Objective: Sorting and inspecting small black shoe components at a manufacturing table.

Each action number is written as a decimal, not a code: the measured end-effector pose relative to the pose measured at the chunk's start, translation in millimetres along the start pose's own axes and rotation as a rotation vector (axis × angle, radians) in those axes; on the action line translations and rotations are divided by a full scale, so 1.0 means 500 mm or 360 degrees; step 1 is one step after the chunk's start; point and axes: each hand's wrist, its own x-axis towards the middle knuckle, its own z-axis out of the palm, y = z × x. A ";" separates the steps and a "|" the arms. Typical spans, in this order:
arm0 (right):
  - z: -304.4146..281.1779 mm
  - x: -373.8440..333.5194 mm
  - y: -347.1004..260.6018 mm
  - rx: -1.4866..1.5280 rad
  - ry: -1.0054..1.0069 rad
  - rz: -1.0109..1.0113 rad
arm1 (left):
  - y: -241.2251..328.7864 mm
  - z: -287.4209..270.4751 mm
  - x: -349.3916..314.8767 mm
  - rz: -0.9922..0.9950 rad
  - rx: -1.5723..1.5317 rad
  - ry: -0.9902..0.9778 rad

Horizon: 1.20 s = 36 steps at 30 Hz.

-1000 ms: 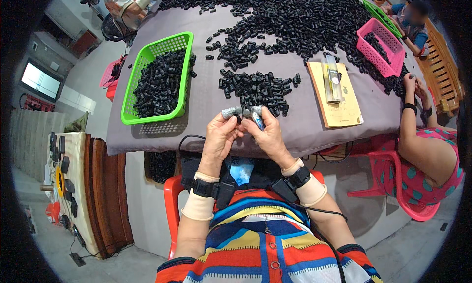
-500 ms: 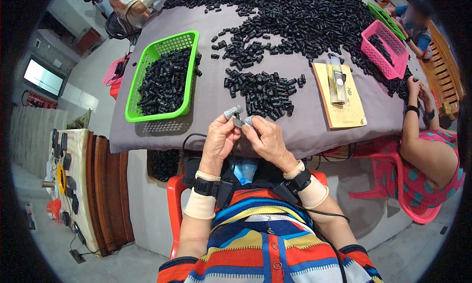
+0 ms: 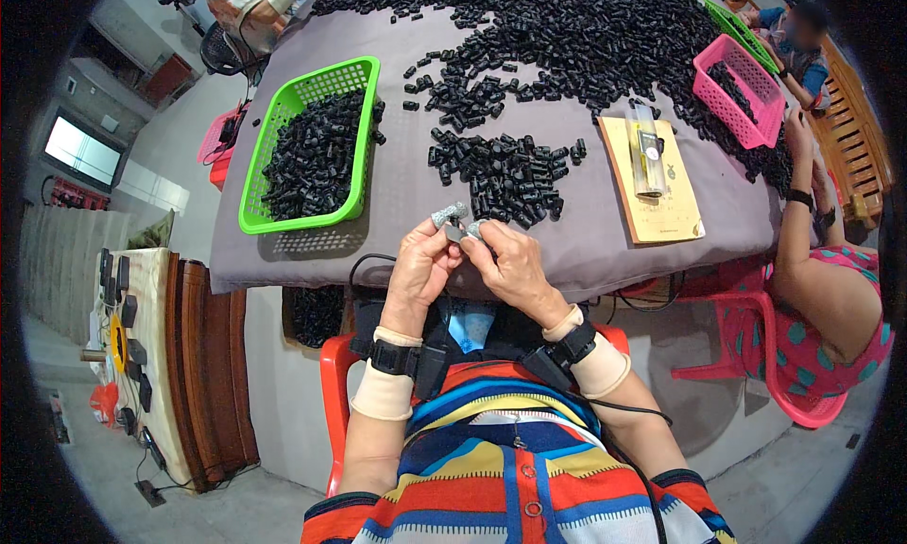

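Both hands meet at the table's near edge, fingertips almost touching. My left hand pinches a small dark piece between thumb and fingers; its exact kind is too small to make out. My right hand is closed at the same piece from the other side, its thumb and index finger pressed together there. Silvery-grey wrapping covers an index fingertip on each hand. Just beyond the fingers lies a small heap of short black cylindrical parts, like little plastic sleeves.
A green basket of black parts stands left. A yellow pad bearing a caliper-like tool lies right. Beyond are a large black pile and a pink basket. A co-worker's arm reaches in at right; others sit farther off.
My hands stay almost in place, with the small dark piece turned slightly between the fingertips. At right, the co-worker's hands have moved farther forward, toward the pink basket.
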 end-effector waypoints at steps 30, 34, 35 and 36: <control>0.023 0.002 0.005 -0.0133 0.0100 -0.0073 | 0.002 0.012 0.004 0.0012 0.0161 0.0091; 0.019 0.000 0.013 -0.0144 0.0088 -0.0118 | 0.003 0.003 0.005 -0.0017 0.0136 0.0074; 0.016 0.000 0.013 -0.0144 0.0092 -0.0115 | 0.004 0.003 0.005 -0.0021 0.0139 0.0072; 0.011 0.000 0.012 -0.0109 0.0063 -0.0123 | 0.005 0.004 0.004 -0.0022 0.0129 0.0068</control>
